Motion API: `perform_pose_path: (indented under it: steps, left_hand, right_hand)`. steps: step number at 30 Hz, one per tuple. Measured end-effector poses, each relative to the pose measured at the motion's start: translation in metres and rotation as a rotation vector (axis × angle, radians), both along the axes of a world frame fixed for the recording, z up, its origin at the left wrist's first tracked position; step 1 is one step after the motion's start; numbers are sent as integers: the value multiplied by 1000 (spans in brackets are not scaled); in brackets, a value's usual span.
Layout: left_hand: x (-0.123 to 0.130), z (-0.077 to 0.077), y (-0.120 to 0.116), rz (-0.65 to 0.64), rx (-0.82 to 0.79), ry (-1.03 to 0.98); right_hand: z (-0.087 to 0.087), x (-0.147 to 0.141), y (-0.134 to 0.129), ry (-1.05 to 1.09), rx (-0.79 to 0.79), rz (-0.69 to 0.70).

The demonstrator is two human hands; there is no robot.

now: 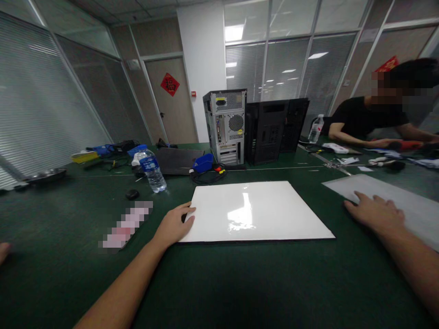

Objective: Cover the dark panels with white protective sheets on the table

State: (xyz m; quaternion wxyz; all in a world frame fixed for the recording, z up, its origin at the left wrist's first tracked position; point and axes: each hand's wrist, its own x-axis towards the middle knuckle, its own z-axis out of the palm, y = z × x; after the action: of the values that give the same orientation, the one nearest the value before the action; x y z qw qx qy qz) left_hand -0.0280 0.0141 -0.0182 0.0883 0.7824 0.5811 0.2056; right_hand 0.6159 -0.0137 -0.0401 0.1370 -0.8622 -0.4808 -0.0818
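Observation:
A glossy white panel (270, 210) with a dark edge lies flat on the green table in front of me. My left hand (174, 224) is curled at its left edge, thumb and a finger over the rim; the other fingertips are hidden. To the right, a pale, cloudy flat sheet (370, 187) rests on the table. My right hand (377, 212) lies palm down on the near-left part of this sheet, fingers apart. I cannot tell whether it presses on the sheet.
Behind the panel stand a computer tower (226, 128) and black cases (267, 132). A water bottle (151, 169), a mouse (132, 194) and a blurred pink item (126, 226) are at left. Someone's fingertips (4, 251) show far left. Another person (366, 116) sits at right.

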Motion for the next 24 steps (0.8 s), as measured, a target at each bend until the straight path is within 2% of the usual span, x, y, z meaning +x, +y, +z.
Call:
perform_pose_path:
  steps: [2, 3, 7, 10, 13, 17, 20, 24]
  left_hand:
    - [1, 0, 0, -5, -5, 3]
    - [1, 1, 0, -9, -10, 5]
    - [1, 0, -1, -30, -21, 26]
    - [0, 0, 0, -35, -22, 35]
    - [-1, -1, 0, -36, -21, 39]
    - [-2, -1, 0, -39, -11, 44]
    - [-2, -1, 0, -45, -5, 42]
    - [-3, -4, 1, -44, 8, 38]
  right_hand:
    - [-6, 9, 1, 75, -91, -94]
    - [-7, 9, 2, 91, -119, -94]
    - [-5, -13, 4, -7, -92, 90]
    - [4, -37, 3, -65, -67, 200]
    - [18, -61, -3, -114, -24, 239]
    - [36, -102, -13, -253, 140, 307]
    - [39, -136, -16, -297, 251, 473]
    - [31, -176, -21, -333, 285, 841]
